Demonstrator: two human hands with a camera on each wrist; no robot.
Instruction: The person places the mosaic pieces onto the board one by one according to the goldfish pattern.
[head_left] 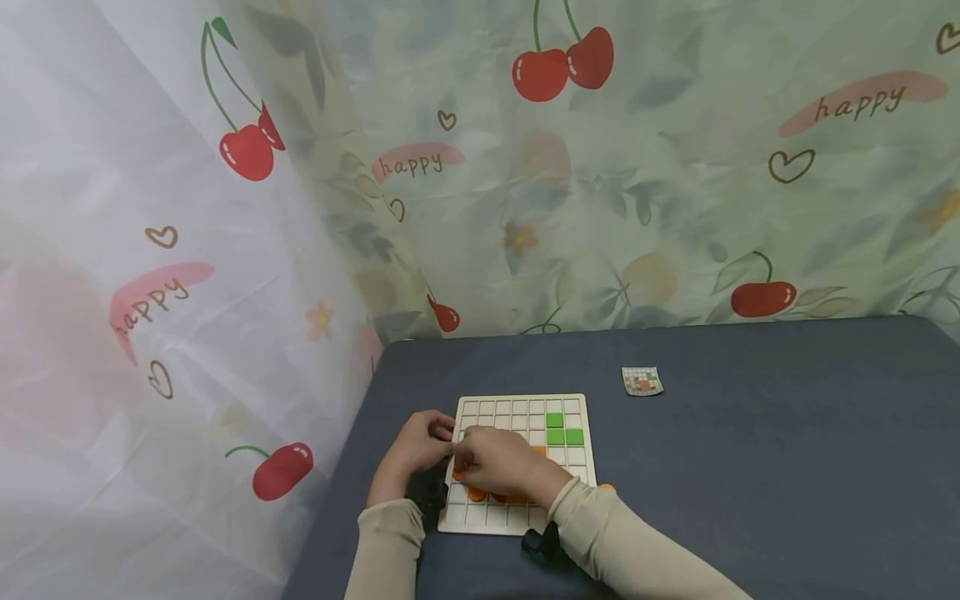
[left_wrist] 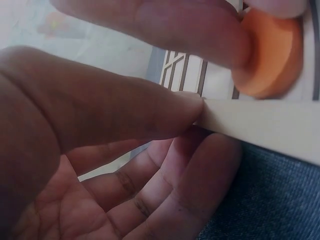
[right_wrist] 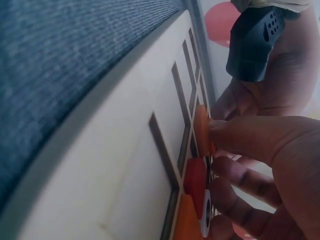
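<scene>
A pale wooden grid board (head_left: 495,521) lies on the dark table. At its left edge my left hand (head_left: 420,442) pinches the rim between thumb and finger, as the left wrist view shows. My right hand (head_left: 498,458) reaches over the board's left part and pinches an orange disc (left_wrist: 272,55) at the grid. In the right wrist view the thumb presses that orange disc (right_wrist: 201,130). A red piece (right_wrist: 195,177) and another orange piece (right_wrist: 186,217) sit nearby on the grid. Green squares (head_left: 555,437) fill cells at the upper right. The right hand hides some middle cells.
A small printed card (head_left: 642,382) lies on the table (head_left: 750,467) behind the board to the right. An orange piece (head_left: 607,487) shows beside the board's right edge, partly behind the right sleeve. A patterned cloth (head_left: 645,192) hangs behind and to the left.
</scene>
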